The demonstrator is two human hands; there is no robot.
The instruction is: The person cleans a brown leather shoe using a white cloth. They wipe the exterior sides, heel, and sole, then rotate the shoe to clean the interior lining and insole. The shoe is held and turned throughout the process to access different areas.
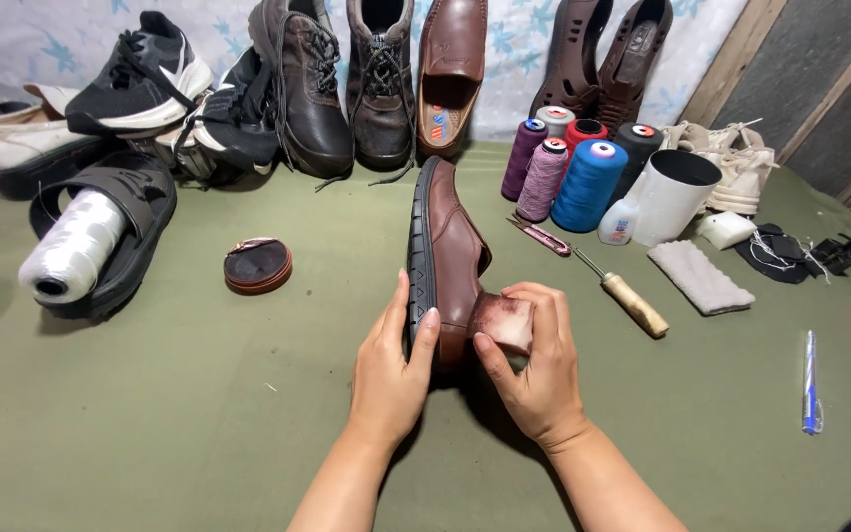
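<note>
Shoe: a brown leather shoe [450, 258] stands on its side edge near the middle of the green table cover [199, 414], black sole to the left and toe pointing away, so the leather side faces the right hand.
Left hand: the left hand [391, 369] lies flat against the sole at the heel end, fingers [398, 305] straight and close together, thumb up along the sole edge; it seems to serve as a support so that the shoe does not fall.
Right hand: the right hand [539, 369] pinches a stained sponge pad [504, 320] between thumb and curled fingers and presses it on the leather near the heel.
Polish tin: a round open tin [257, 265] with dark content lies left of the shoe, within easy reach.
Tools: an awl with wooden handle [627, 299] and small thread snips [541, 236] lie just right of the shoe.
Thread: several coloured spools [583, 177] stand behind them, beside a white cup [672, 195].
Other shoes: many pairs [347, 89] are lined up along the back wall.
Pen: a blue pen [811, 382] lies far to the right.
</note>
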